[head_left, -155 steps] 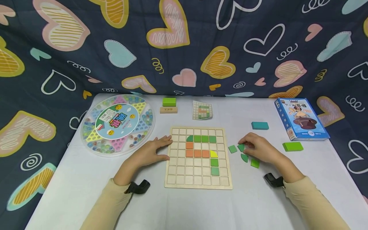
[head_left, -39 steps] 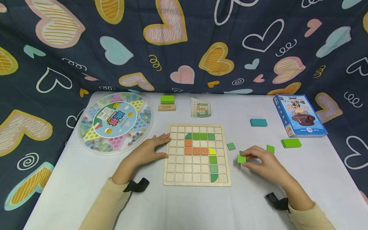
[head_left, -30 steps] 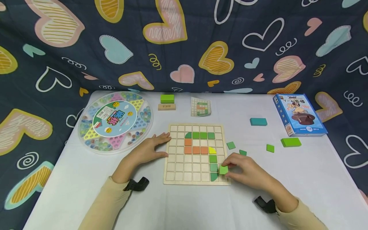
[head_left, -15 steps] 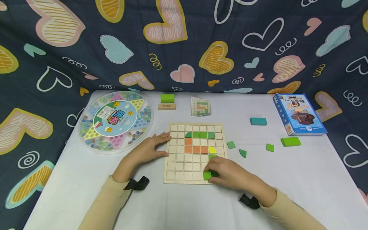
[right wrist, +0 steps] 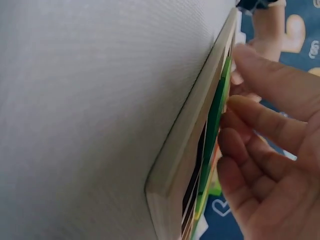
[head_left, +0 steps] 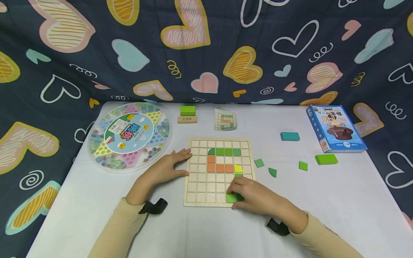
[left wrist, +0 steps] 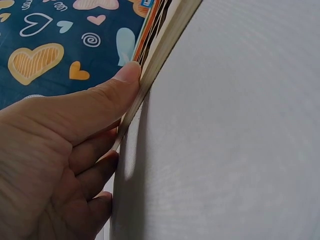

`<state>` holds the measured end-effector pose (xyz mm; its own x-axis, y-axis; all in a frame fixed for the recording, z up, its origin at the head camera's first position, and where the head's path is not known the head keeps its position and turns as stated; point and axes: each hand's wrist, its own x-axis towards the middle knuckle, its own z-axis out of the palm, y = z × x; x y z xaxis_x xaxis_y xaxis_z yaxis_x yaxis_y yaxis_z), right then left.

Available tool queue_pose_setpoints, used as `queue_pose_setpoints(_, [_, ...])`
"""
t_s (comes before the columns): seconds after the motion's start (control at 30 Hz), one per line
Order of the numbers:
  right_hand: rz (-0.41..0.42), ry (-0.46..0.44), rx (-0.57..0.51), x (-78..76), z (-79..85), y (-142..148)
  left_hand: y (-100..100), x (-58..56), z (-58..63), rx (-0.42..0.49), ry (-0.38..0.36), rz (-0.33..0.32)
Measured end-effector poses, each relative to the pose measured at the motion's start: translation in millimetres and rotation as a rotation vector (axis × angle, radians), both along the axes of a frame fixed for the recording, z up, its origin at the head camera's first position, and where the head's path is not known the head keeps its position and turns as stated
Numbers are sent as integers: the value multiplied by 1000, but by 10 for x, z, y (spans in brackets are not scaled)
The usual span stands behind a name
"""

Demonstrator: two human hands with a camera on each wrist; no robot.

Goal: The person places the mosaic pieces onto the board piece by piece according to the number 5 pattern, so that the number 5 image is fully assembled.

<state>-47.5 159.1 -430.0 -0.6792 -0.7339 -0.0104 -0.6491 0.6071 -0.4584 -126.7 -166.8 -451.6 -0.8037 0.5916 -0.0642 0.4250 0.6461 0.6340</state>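
A wooden grid board (head_left: 201,187) lies on the white table with orange, green and yellow tiles in its cells. My left hand (head_left: 164,168) rests against its left edge; in the left wrist view the thumb and fingertips touch the board's side. Over the board's lower right is my right hand (head_left: 255,193), thumb and fingers spread around a light green square tile (head_left: 231,198). That tile sits in a bottom-row cell, left of a dark green rounded tile (head_left: 240,197) that the fingers partly cover. In the right wrist view the fingertips are close to the green tiles (right wrist: 215,120).
Right of the board lie loose tiles: a green square (head_left: 259,163), a green quarter-round (head_left: 272,172) and a light green piece (head_left: 303,166). Around stand a teal block (head_left: 290,136), a green block (head_left: 326,159), a blue box (head_left: 337,129), a pattern card (head_left: 225,119) and a round marble game (head_left: 130,137).
My right hand has carried the light green tile from the right side onto the board's bottom row, where it now lies flat. Earlier, the dark green rounded tile was added there. The left hand stays put.
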Motion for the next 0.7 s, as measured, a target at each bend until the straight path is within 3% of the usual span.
queue_pose_setpoints(0.17, [-56,-19,-60,-48,66,98,-6,-5,4,4,15,-14])
queue_pose_setpoints(0.5, [-232,48,-127,-211,203,478,-8,-3,-3,1,21,-10])
queue_pose_setpoints(0.7, [-299,-19,-164,-336,165,648,-5,-1,5,5,19,-11])
